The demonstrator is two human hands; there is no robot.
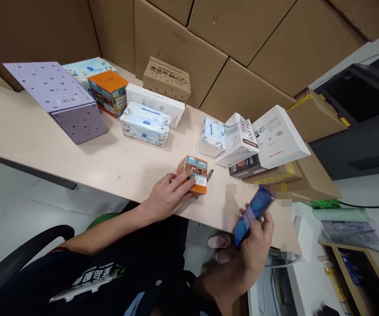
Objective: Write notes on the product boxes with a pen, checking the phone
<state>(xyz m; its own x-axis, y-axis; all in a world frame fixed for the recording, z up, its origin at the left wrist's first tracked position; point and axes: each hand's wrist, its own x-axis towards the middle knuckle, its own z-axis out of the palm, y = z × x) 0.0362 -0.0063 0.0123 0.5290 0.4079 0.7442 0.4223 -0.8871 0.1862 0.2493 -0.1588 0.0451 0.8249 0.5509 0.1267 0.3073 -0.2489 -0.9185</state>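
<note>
My left hand (pixel 171 194) rests on a small orange box (pixel 196 163) near the table's front edge, its fingers laid over the printed face and its thumb mostly out of sight. Just right of that box lies a dark pen (pixel 210 174), partly covered by it. Held in my right hand (pixel 258 239) is a smartphone (pixel 253 215), tilted above the table's front edge with a bluish lit screen. The thumb lies on the phone's near side. What the screen reads is too blurred to tell.
Behind stand a tissue pack (pixel 146 124), a flat white box (pixel 158 102), a brown carton (pixel 166 79), another orange box (pixel 108 93) and a purple box (pixel 77 118). To the right are a smaller tissue pack (pixel 211 136) and white boxes (pixel 278 136). Large cartons (pixel 176 48) wall the back.
</note>
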